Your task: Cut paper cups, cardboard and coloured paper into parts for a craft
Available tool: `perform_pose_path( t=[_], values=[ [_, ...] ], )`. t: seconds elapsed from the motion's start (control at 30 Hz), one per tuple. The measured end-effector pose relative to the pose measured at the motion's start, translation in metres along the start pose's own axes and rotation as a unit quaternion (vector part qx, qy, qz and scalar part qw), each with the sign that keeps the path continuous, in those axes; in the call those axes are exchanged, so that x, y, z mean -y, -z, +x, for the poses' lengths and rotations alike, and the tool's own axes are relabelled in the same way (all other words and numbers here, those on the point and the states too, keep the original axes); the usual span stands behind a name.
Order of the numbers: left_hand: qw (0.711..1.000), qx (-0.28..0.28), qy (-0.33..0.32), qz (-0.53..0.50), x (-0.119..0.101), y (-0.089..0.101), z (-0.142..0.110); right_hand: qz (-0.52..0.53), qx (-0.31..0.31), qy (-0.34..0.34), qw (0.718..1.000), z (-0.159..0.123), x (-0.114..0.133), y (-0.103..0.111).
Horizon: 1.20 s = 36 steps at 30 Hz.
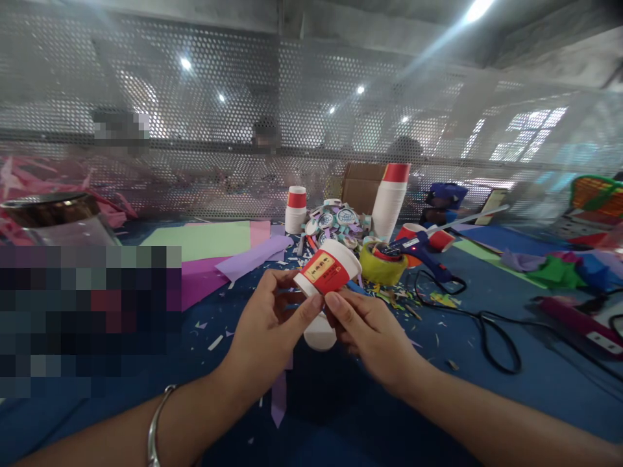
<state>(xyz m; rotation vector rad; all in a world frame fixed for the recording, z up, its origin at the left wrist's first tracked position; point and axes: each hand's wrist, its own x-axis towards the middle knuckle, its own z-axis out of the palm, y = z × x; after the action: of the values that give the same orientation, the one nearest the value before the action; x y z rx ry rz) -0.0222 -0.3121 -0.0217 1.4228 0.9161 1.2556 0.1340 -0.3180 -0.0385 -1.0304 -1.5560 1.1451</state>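
A red and white paper cup (329, 267) is held tilted between my two hands, above the blue table. My left hand (272, 318) grips its base end, thumb on the near side and fingers curled behind. My right hand (367, 327) pinches the cup's lower right side, its other fingers folded and partly hidden. Just below the hands is a round white piece (320, 332), partly covered by them; I cannot tell what it is. Purple paper strips (278, 399) show under my left hand.
Behind the cup lies a pile of paper cutouts (335, 219), flanked by a tall cup stack (389, 201) and a short one (295, 211). A blue glue gun (418, 250) rests by yellow tape (384, 269). Its black cable (487, 324) loops right. Coloured sheets (204, 237) lie left.
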Motion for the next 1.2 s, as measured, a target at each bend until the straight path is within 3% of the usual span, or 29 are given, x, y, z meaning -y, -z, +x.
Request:
perform_pose_path(
  t=[0.27, 0.5, 0.67, 0.83, 1.2],
  values=[
    [0.99, -0.014, -0.102, 0.101, 0.0, 0.004, -0.005, 0.006, 0.007, -0.007, 1.0, -0.003, 0.0, -0.001],
    [0.974, -0.013, -0.121, 0.193, 0.002, 0.002, -0.009, -0.011, -0.002, 0.004, 1.0, -0.004, 0.001, -0.002],
    [0.987, -0.022, -0.104, 0.12, 0.001, 0.0, -0.008, -0.011, -0.003, 0.015, 1.0, -0.003, 0.002, -0.001],
    [0.999, -0.029, -0.021, 0.007, -0.002, -0.002, -0.001, -0.015, 0.0, 0.007, 1.0, -0.002, 0.002, 0.002],
    [0.999, -0.022, -0.03, 0.029, -0.006, -0.001, -0.001, -0.009, 0.009, 0.008, 1.0, -0.002, -0.003, 0.003]
  ],
)
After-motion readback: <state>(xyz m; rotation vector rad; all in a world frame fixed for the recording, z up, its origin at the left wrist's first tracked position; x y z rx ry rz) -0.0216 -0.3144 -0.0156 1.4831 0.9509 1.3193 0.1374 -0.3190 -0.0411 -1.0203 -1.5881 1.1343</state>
